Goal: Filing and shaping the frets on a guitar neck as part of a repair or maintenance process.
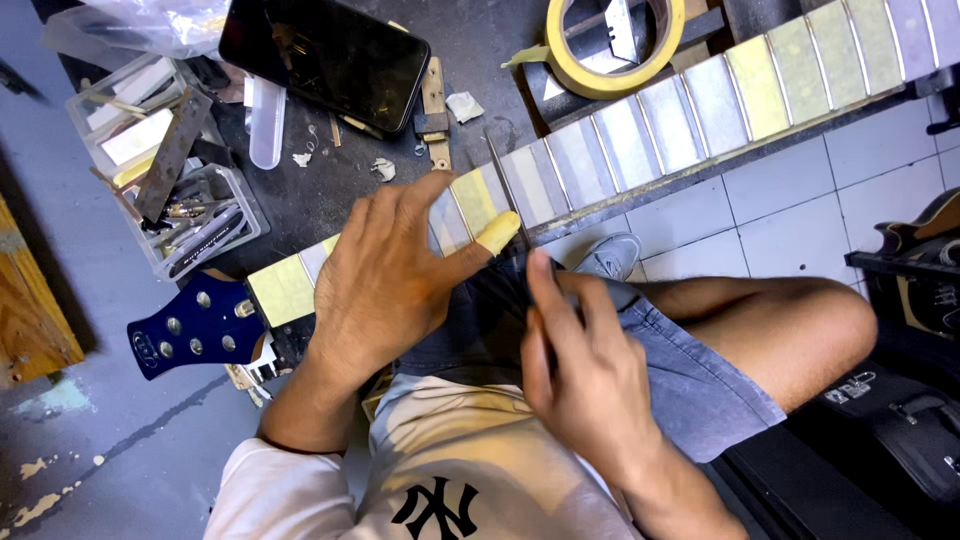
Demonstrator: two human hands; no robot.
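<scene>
A guitar neck (640,130) lies slanted across the dark workbench, its fretboard covered in strips of pale masking tape between the frets. Its blue headstock (195,325) points to the lower left. My left hand (385,270) rests flat on the neck near the low frets, the thumb tip wrapped in yellow tape. My right hand (580,370) holds a thin metal file (510,195) upright, its tip laid along a fret beside the left thumb. I sit with bare knees under the bench.
A roll of yellow masking tape (612,50) lies at the back. A black phone (325,55) sits on the bench near a clear plastic tray of tools (170,160). A wooden block (30,300) stands at left. Dark cases (900,420) lie at right on white tiles.
</scene>
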